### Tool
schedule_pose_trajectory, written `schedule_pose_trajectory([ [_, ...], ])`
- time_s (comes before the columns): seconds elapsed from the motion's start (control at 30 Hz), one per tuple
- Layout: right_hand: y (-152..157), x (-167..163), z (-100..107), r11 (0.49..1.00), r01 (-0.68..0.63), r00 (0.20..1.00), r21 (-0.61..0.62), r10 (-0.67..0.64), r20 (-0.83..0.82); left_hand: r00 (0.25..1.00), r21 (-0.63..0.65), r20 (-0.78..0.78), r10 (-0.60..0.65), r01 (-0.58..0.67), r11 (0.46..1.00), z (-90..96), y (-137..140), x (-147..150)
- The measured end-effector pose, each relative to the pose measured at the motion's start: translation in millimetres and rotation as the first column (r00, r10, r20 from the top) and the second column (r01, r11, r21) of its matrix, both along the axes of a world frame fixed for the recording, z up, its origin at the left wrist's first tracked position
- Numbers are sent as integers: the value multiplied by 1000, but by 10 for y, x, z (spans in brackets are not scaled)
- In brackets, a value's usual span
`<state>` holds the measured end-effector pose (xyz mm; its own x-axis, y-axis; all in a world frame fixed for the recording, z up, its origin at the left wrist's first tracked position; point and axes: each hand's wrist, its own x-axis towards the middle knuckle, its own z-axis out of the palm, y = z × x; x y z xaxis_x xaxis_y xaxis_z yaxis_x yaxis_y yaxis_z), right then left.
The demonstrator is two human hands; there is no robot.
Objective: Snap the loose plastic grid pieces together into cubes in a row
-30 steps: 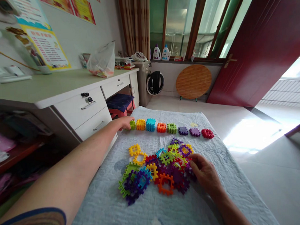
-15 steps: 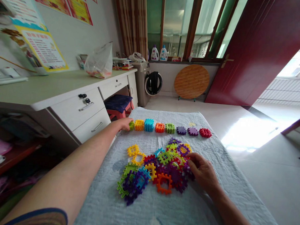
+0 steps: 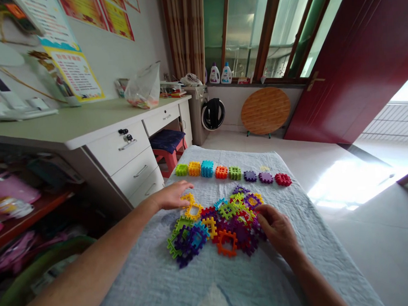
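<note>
My left hand (image 3: 174, 195) is open over the left side of a loose pile, its fingers stretched toward a yellow square block piece (image 3: 188, 199). Beside that lies another yellow frame piece (image 3: 194, 211). My right hand (image 3: 277, 227) rests at the pile's right edge with thumb and fingers bent together; what they hold is hidden. Between the hands lie interlocking notched pieces: an orange frame (image 3: 227, 243), a green lattice (image 3: 227, 210), and purple ones (image 3: 241, 234). Behind runs a row of colour-sorted stacks, from a lime green stack (image 3: 182, 169) to a red stack (image 3: 283, 179).
A pale blue cloth (image 3: 216, 283) covers the table. On the left stands a desk (image 3: 97, 117) with drawers, holding a plastic bag (image 3: 143, 90). A stool (image 3: 169, 143) is under it. Farther back are a washing machine (image 3: 198, 112) and a round wooden tabletop (image 3: 265, 109).
My left hand has let go of the lime green stack at the row's left end and come back toward the yellow pieces. My right hand stays by the pile. The view has shifted slightly left.
</note>
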<state>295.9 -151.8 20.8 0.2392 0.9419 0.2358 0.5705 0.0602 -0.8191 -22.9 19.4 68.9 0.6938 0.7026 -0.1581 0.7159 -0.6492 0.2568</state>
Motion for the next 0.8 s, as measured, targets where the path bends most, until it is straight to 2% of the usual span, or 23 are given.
schedule_pose_trajectory([
  [0.1,-2,0,0,1000,7,1000,5,-7,15,998,17,-49,41,-40,999,-104,-72,30],
  [0.2,-7,8,13,1000,8,999,12,-9,33,997,77,-17,79,-78,994,-146,-69,52],
  [0.33,-5,12,24,1000,5,998,20,-6,55,996,165,87,14,-28,986,-107,-189,96],
  [0.43,3,6,14,1000,-8,998,14,7,68,997,108,70,-38,30,994,-69,-346,158],
  [0.53,3,0,5,1000,-13,997,10,12,82,1000,47,-5,-18,18,999,-63,-440,229],
  [0.63,-6,1,9,1000,-14,997,12,13,79,999,28,-27,22,-21,999,-71,-431,282],
  [0.8,-14,5,24,1000,-16,998,10,15,55,999,-60,-34,14,-16,998,-61,-319,302],
])
